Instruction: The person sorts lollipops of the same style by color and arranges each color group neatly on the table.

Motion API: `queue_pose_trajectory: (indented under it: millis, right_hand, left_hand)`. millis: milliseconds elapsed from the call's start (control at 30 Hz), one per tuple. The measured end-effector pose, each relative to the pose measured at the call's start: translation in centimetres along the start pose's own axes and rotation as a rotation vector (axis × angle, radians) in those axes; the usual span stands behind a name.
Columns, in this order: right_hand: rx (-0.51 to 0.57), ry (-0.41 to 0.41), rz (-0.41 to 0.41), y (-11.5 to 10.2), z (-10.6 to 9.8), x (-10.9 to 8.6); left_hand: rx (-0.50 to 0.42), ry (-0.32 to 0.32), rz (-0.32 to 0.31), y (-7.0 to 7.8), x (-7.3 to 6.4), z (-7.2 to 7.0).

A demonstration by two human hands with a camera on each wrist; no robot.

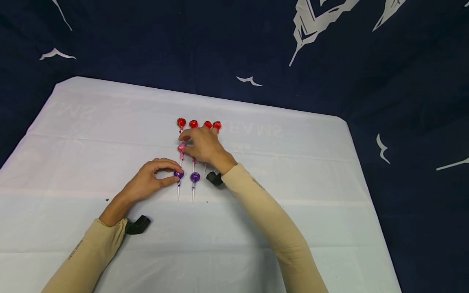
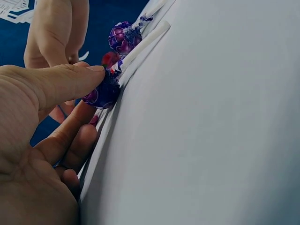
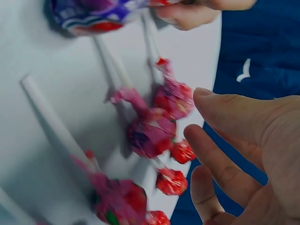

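Observation:
My left hand (image 1: 148, 181) pinches the head of a purple-wrapped lollipop (image 1: 178, 175) between thumb and fingers. Its white stick points toward the near side of the table. Just to the right lies a second purple lollipop (image 1: 195, 177). My right hand (image 1: 205, 144) is over the rows behind, fingers parted, and in the right wrist view its thumb tip is beside a pink lollipop (image 3: 173, 99); I cannot tell whether they touch. More pink lollipops (image 3: 152, 133) lie there, partly hidden by this hand in the head view. Several red lollipops (image 1: 181, 122) form the farthest row.
A white cloth (image 1: 311, 195) covers the table. Black curved pieces stick out at the left wrist (image 1: 138, 225) and the right wrist (image 1: 214, 179). Dark blue fabric (image 1: 165, 40) with white bird and feather prints surrounds the far and right edges.

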State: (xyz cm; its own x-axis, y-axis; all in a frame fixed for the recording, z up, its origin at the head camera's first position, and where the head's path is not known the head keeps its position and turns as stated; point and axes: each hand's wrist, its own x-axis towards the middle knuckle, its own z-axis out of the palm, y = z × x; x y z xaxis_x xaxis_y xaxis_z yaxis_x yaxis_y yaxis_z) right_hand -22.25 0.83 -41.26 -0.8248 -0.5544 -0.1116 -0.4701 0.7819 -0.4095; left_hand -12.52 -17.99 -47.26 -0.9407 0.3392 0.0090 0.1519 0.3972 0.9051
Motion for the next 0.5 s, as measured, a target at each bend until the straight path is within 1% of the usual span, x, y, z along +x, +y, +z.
queue_pose_trajectory:
  millis: [133, 233, 367, 500]
  right_hand:
    - [0.046, 0.01, -0.001, 0.5, -1.0, -1.0]
    - [0.088, 0.018, -0.016, 1.4, -1.8, -2.2]
    - [0.14, 0.011, -0.047, 3.1, -2.9, -4.2]
    - [0.179, 0.007, -0.083, 5.2, -3.8, -6.7]
  left_hand:
    - [0.009, 0.001, -0.009, -0.1, 0.0, 0.0]
    - [0.009, 0.0, -0.014, -0.1, 0.0, -0.1]
    - [0.005, 0.0, -0.008, -0.1, 0.1, -0.1]
    - [0.001, -0.002, -0.013, -0.1, 0.1, 0.0]
